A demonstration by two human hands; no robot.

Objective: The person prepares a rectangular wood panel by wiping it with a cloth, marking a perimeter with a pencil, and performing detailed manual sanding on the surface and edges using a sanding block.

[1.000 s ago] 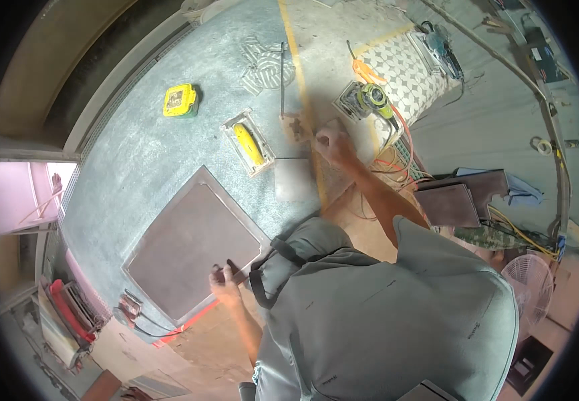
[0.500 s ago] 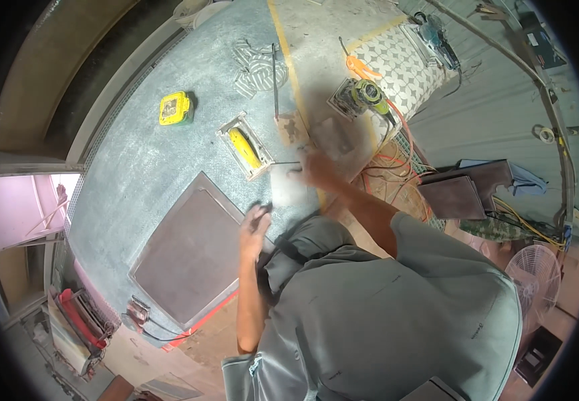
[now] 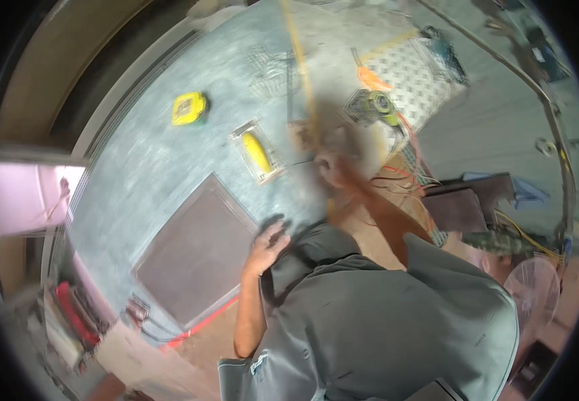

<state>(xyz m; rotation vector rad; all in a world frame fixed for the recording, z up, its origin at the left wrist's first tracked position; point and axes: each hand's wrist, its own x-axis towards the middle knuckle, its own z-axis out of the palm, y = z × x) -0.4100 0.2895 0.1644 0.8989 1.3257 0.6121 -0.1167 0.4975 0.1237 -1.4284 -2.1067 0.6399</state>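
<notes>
My left hand (image 3: 268, 247) is beside the right edge of a flat brown panel (image 3: 196, 257), its fingers stretched and apart, with nothing visible in it. Further forward and right, my right hand (image 3: 330, 168) is smeared by motion, so its fingers and any hold cannot be made out. A thin dark line runs left from it, towards a yellow-handled sanding block or float (image 3: 256, 152) that lies on the blue-grey table. A small brown piece (image 3: 301, 135) lies just beyond the right hand.
A yellow box (image 3: 189, 108) sits at the far left of the table (image 3: 129, 160). A striped cloth (image 3: 272, 72), a green power sander (image 3: 379, 105) and an orange air gun (image 3: 373, 78) lie farther back. Red hoses and brown boards (image 3: 456, 207) are at right, near a fan (image 3: 532, 287).
My right hand has moved slightly right and is now blurred. My left hand has shifted right, and its fingers look more spread. The whole view has shifted a little.
</notes>
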